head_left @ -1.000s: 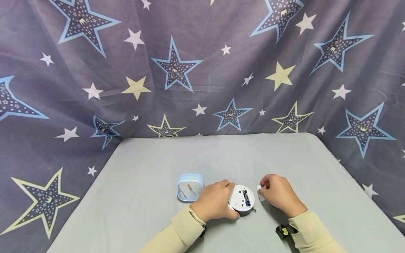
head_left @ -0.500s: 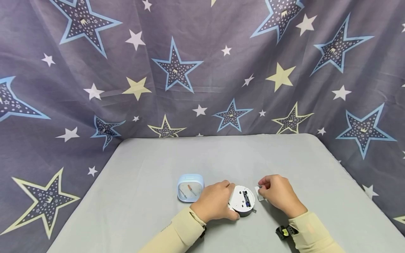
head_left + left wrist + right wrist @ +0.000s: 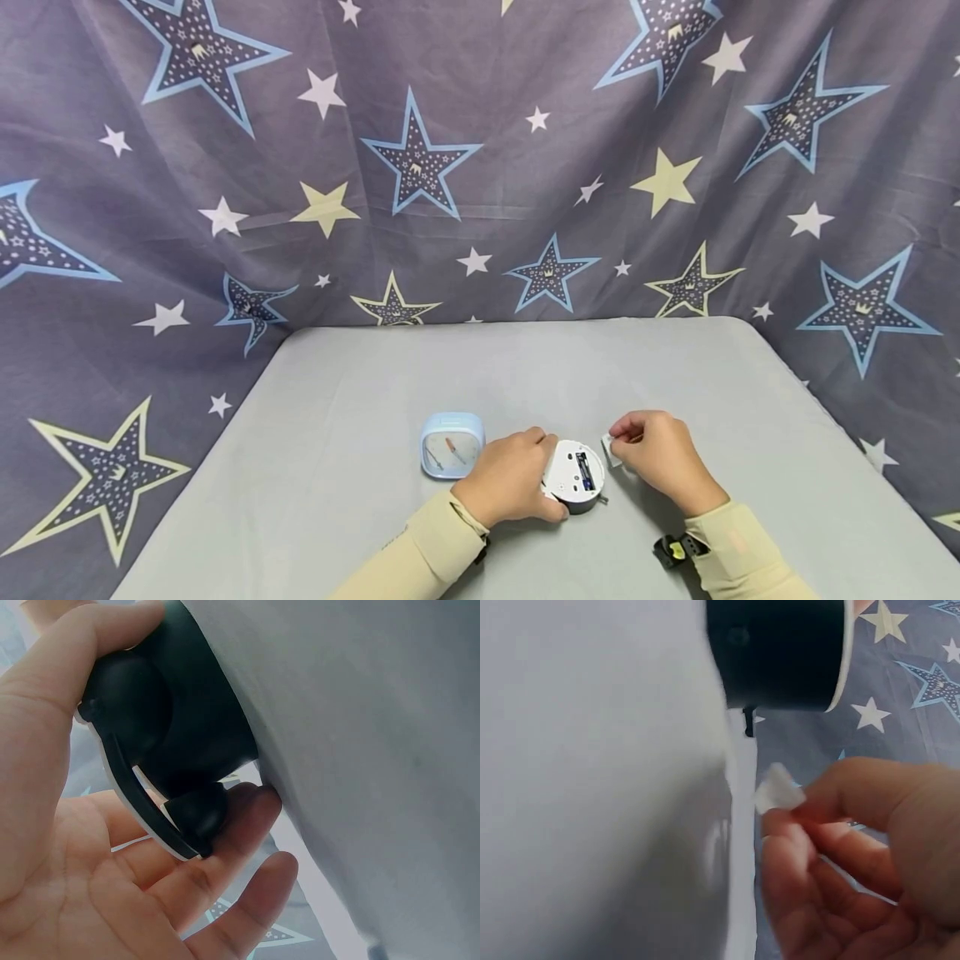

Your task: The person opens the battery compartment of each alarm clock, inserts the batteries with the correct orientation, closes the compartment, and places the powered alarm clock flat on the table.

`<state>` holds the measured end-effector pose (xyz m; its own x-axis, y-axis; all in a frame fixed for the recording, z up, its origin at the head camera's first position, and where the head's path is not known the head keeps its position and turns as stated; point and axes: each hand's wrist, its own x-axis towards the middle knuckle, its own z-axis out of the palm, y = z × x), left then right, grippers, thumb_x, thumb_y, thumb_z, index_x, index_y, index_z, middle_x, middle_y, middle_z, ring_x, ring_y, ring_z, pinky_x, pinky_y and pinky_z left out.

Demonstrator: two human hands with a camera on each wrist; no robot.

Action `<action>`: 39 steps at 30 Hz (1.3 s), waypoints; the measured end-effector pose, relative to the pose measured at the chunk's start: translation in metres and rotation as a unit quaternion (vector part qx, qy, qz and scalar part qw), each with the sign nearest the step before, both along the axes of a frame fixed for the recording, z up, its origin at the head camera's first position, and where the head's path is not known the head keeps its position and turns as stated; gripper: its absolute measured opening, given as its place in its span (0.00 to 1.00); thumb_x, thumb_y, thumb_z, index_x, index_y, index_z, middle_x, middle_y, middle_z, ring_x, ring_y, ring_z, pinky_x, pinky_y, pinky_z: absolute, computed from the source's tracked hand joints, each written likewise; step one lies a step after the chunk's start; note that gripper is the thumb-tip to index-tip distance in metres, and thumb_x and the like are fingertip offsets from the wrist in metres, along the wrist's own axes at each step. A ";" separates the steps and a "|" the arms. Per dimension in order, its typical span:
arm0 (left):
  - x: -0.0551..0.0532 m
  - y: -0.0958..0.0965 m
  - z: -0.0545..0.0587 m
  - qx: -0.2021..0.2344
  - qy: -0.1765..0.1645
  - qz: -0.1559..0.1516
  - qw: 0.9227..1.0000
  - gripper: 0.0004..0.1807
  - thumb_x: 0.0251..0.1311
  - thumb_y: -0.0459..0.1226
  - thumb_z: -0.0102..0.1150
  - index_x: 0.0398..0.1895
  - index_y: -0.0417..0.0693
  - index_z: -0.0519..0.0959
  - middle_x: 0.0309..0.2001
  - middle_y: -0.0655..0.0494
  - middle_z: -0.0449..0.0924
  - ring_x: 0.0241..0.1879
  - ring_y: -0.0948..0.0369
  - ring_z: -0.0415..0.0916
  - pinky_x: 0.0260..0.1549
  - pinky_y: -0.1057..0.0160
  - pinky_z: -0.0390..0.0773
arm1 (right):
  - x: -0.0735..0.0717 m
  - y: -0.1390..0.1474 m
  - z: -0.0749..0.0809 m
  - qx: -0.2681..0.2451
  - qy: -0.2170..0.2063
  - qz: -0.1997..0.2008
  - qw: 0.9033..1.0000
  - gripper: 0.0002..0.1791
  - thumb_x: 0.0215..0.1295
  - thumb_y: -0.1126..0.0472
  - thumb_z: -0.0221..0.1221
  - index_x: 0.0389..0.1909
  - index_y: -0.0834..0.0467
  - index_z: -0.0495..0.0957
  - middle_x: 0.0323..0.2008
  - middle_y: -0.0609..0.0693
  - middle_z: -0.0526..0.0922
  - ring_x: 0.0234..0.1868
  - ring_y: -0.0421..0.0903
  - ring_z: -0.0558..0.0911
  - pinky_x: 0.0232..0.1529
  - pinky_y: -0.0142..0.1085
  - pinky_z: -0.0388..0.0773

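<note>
A round black alarm clock with a white back lies back up on the table. Its uncovered battery slot holds a dark battery. My left hand grips the clock's bell end; the black bells and the curved handle show between thumb and fingers in the left wrist view. To the right of the clock, my right hand pinches a small white battery cover between thumb and fingertips. In the right wrist view the cover is raised off the table, apart from the clock; fingers hide part of it.
A light-blue square clock stands just left of my left hand. The grey cloth-covered table runs back to a star-patterned curtain behind and at both sides.
My right hand has lifted slightly, and the battery cover has turned and shifted a little left toward the clock. My left hand and the clock stay nearly still.
</note>
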<state>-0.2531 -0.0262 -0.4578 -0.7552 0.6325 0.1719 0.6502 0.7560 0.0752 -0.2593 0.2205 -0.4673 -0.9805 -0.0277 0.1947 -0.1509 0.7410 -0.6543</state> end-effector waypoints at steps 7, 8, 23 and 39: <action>-0.001 0.000 -0.001 -0.002 -0.004 0.000 1.000 0.47 0.34 0.65 0.77 0.56 0.47 0.82 0.39 0.60 0.79 0.30 0.66 0.74 0.27 0.66 0.77 | 0.002 -0.004 0.004 -0.027 0.025 -0.009 0.999 0.05 0.53 0.64 0.68 0.29 0.50 0.88 0.24 0.40 0.85 0.28 0.38 0.81 0.32 0.30 0.76; -0.001 0.000 -0.001 -0.003 -0.003 -0.001 1.000 0.47 0.34 0.65 0.77 0.56 0.47 0.82 0.39 0.60 0.79 0.30 0.66 0.74 0.27 0.66 0.77 | 0.003 -0.005 0.005 -0.029 0.026 -0.007 0.999 0.06 0.53 0.64 0.68 0.29 0.50 0.88 0.25 0.40 0.85 0.28 0.38 0.81 0.32 0.30 0.76; -0.001 0.001 0.001 0.000 -0.004 0.000 1.000 0.45 0.34 0.65 0.78 0.55 0.47 0.82 0.38 0.60 0.78 0.29 0.66 0.72 0.26 0.66 0.75 | 0.016 -0.019 0.021 -0.035 0.000 0.034 0.999 0.06 0.51 0.65 0.68 0.29 0.51 0.87 0.23 0.39 0.84 0.27 0.38 0.81 0.31 0.30 0.77; -0.001 0.000 0.000 0.001 -0.001 -0.003 1.000 0.44 0.34 0.64 0.78 0.52 0.48 0.82 0.36 0.61 0.77 0.28 0.67 0.70 0.24 0.67 0.73 | 0.022 -0.028 0.021 -0.021 0.005 0.056 0.998 0.07 0.52 0.66 0.69 0.27 0.49 0.86 0.23 0.38 0.83 0.26 0.36 0.80 0.30 0.29 0.78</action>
<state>-0.2537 -0.0258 -0.4577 -0.7521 0.6362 0.1720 0.6543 0.7522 0.0787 -0.2378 0.1921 -0.4468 -0.9698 -0.1291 0.2068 -0.2376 0.6912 -0.6825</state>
